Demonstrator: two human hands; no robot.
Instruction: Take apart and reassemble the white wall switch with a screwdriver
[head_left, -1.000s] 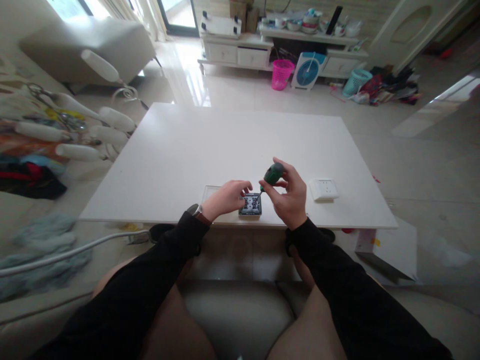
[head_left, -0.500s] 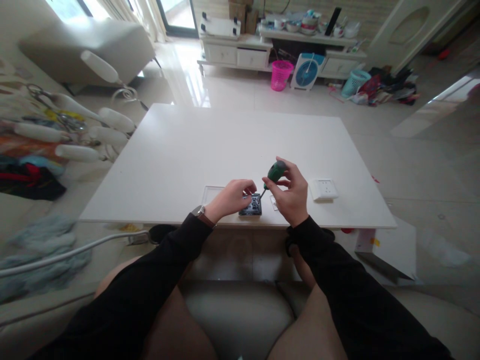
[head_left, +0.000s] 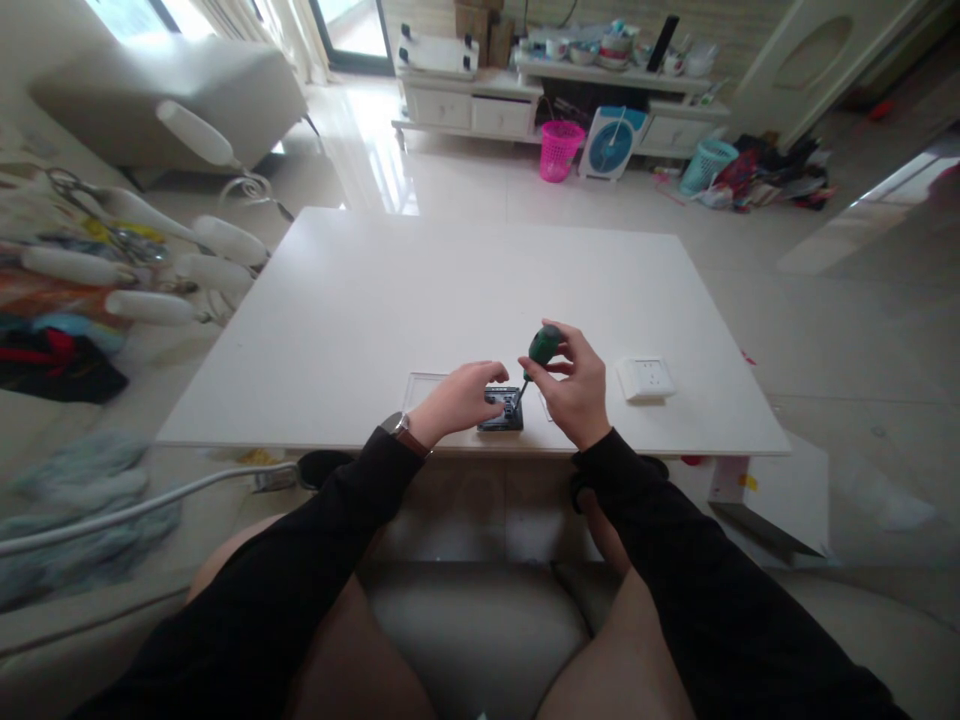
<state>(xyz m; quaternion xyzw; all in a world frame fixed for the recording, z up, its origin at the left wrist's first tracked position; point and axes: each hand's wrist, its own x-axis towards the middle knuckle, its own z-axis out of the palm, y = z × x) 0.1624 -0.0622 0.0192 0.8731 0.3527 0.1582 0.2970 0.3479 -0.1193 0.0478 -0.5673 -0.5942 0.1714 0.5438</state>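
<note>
My right hand (head_left: 577, 385) is closed around the green handle of a screwdriver (head_left: 544, 345). Its thin shaft slants down and left to the top of a small square black electrical module (head_left: 500, 424), which looks like the back of a wall switch or socket. My left hand (head_left: 461, 395) steadies this module from the left, with the thumb on its top and the forefinger bent above its far edge. Part of the module is hidden under that hand. A clear flat frame or cover (head_left: 424, 380) lies partly behind my left hand. A small pale piece (head_left: 546, 405) is mostly covered by my right hand.
A white wall socket (head_left: 646, 379) lies to the right on the white table (head_left: 480, 290). The module sits close to the table's near edge. Beyond the table stand a pink basket (head_left: 561, 152), a blue fan (head_left: 611, 143) and a low cabinet (head_left: 439, 105). White lamp shades (head_left: 225, 240) reach in at left.
My right hand and the screwdriver have shifted slightly left, and the handle sits a little lower. My left thumb now shows more clearly on the module, apart from the forefinger.
</note>
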